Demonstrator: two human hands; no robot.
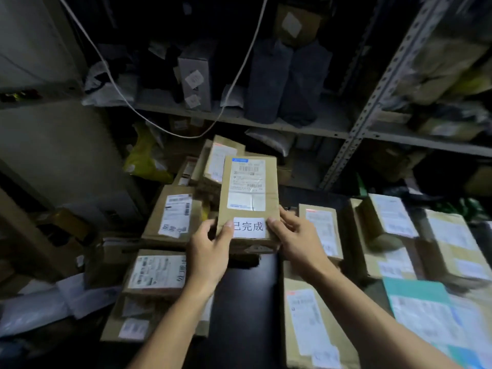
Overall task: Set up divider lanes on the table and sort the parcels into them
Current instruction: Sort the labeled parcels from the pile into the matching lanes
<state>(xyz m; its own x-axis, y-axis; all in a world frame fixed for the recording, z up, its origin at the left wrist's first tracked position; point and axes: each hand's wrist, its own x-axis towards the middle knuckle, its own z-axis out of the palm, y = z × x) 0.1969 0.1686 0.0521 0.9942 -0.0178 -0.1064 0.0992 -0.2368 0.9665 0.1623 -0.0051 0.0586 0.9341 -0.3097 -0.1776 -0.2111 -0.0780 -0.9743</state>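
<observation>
I hold a brown cardboard parcel upright-tilted above the dark table, its shipping label and a white sticker with printed characters facing me. My left hand grips its lower left corner, thumb on the front. My right hand grips the lower right corner, thumb beside the sticker. More labelled cardboard parcels lie in a stack to the left and in a group to the right. No divider is plainly visible.
A metal shelving unit with bags and boxes stands behind the table. A white cable hangs in front of it. A yellow bag sits at the back left. A teal mailer lies at the right.
</observation>
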